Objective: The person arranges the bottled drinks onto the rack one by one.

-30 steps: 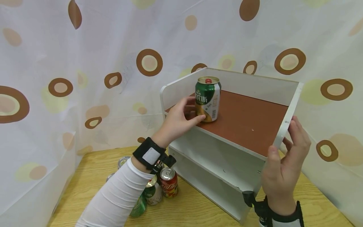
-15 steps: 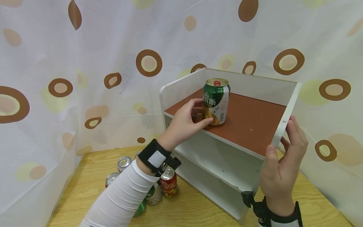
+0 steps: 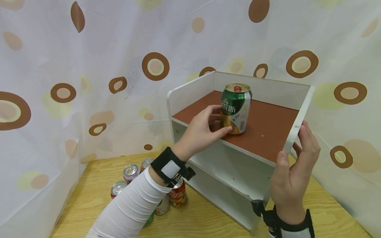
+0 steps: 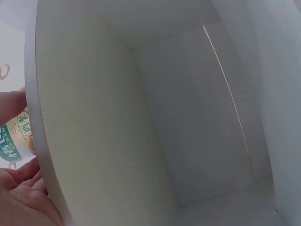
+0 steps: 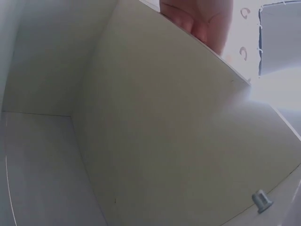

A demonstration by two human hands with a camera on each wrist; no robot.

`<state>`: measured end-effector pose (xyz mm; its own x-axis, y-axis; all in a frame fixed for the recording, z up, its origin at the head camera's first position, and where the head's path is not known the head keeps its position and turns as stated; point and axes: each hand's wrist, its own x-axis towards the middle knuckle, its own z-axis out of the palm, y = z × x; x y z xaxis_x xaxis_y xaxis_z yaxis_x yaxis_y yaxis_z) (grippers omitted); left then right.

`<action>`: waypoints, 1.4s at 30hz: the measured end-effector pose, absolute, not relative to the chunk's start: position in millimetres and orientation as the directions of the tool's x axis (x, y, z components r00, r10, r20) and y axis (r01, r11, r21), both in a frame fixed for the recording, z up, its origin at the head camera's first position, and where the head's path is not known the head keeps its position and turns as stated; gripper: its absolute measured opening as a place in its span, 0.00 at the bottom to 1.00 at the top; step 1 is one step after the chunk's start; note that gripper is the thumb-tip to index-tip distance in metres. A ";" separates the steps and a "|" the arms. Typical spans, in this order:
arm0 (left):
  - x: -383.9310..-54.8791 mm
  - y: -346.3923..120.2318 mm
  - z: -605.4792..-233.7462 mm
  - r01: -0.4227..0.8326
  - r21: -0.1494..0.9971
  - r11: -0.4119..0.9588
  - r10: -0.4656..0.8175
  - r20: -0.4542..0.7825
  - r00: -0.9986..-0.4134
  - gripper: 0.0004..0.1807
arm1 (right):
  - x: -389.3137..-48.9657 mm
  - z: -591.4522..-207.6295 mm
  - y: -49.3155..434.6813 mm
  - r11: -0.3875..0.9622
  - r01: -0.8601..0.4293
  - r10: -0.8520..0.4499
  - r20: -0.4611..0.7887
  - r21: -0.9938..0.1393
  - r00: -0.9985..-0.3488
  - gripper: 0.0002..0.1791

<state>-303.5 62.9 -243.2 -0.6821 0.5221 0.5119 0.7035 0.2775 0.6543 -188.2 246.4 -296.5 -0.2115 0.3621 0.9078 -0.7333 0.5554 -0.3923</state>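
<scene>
In the head view, a green, white and gold drink can (image 3: 236, 109) stands upright on the brown top board (image 3: 274, 125) of a white shelf unit (image 3: 232, 172), near its front edge. My left hand (image 3: 203, 130) holds the can low down, thumb across the front and fingers behind its left side. The left wrist view shows part of the can (image 4: 18, 129) past the board's edge. My right hand (image 3: 294, 175) grips the unit's right side panel (image 3: 299, 122), thumb at the front edge and fingers on the outer face. Part of that hand (image 5: 202, 19) shows in the right wrist view.
Several drink cans stand on the wooden table (image 3: 98, 188) left of the unit, among them a red can (image 3: 177, 195) and a silver-topped can (image 3: 131, 172), partly hidden by the left sleeve (image 3: 128, 201). A patterned sheet (image 3: 119, 43) hangs behind.
My left hand and the can have moved right along the top board, a little towards the front. My right hand stays on the side panel, with a slight shift left in view.
</scene>
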 end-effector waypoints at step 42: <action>-259.3 111.2 -247.5 0.788 0.582 0.199 0.563 0.591 -0.578 0.34 | -191.3 -299.7 247.7 0.579 -0.709 0.366 0.906 -0.402 -0.214 0.29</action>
<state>-259.3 111.2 -247.5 -0.5783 0.5628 0.5907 0.7883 0.1989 0.5823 -191.3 247.7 -299.7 -0.2143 0.3659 0.9057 -0.7091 0.5794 -0.4019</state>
